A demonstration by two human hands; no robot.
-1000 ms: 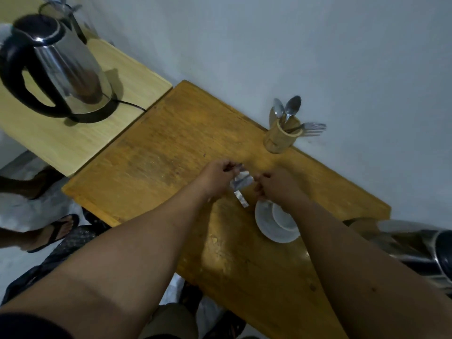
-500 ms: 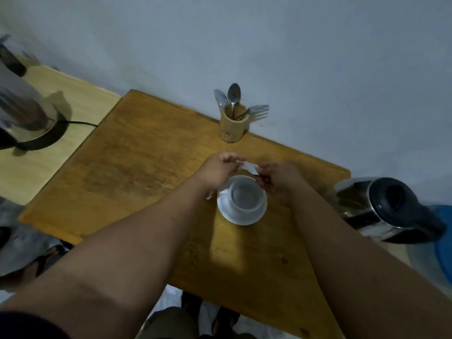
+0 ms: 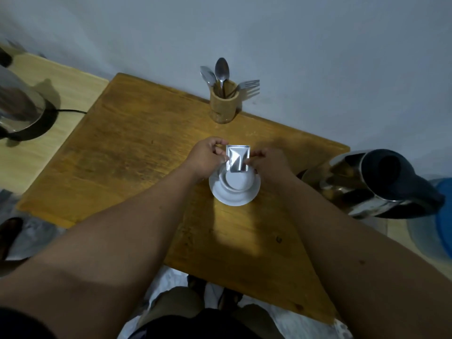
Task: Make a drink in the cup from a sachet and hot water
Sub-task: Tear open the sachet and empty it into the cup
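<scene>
A: Since half a second ago the sachet has swung from a thin edge-on sliver to flat-on and upright, silver face to the camera. Both hands have closed in on it from either side.

B: Grips?

A: Left hand pinches the sachet's left edge, thumb and fingers closed on it. Right hand pinches the right edge, same thing. So both are clamped on the sachet.

B: Where is it relative to the cup?

A: Directly over the far rim of the cup, bottom edge overlapping the rim in view. Can't tell whether it touches. Cup sits on the white saucer, interior looks pale, contents not readable.

B: Is the sachet open?

A: Can't tell. The top edge looks straight.

B: Surroundings?

A: Brown wooden table. Wooden holder at the far edge by the wall, two spoons and a fork standing in it. Steel kettle with black lid just right of the table, near the right forearm. Second kettle on its black base on the lighter table at left, cord trailing right.

B: Anything else?

A: A sandalled foot at the lower left edge.
</scene>
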